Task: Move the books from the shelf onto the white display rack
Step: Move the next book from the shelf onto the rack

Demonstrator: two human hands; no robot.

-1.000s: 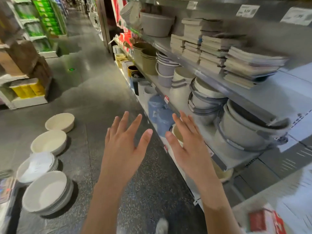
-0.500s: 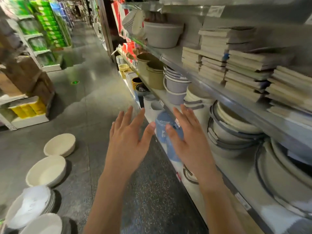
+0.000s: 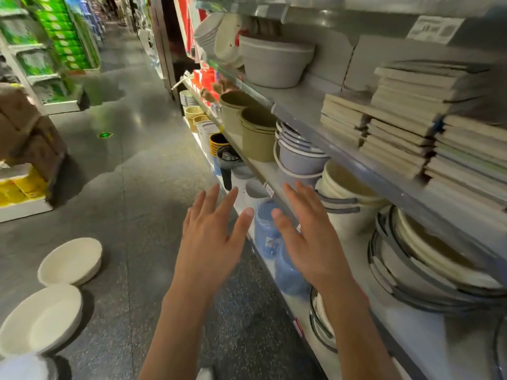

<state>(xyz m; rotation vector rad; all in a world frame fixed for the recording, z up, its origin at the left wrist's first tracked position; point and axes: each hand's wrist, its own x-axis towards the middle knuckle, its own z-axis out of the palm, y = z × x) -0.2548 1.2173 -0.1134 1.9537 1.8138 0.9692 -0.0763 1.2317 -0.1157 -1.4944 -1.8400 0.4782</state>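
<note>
Shift: both hands ride higher and nearer the shelf (image 3: 343,157) than a second ago, as the view swings toward the books (image 3: 411,124).
Grip: left hand (image 3: 211,242) and right hand (image 3: 310,239) are spread, fingers straight, holding nothing.
Books: stacked on the upper shelf at right, untouched, well above the hands.
Meaning: likely an approach; no book lifted yet, white display rack not in view.
Writing: a paper sign (image 3: 433,30) and small red price tags (image 3: 270,191), too blurred to read.
</note>
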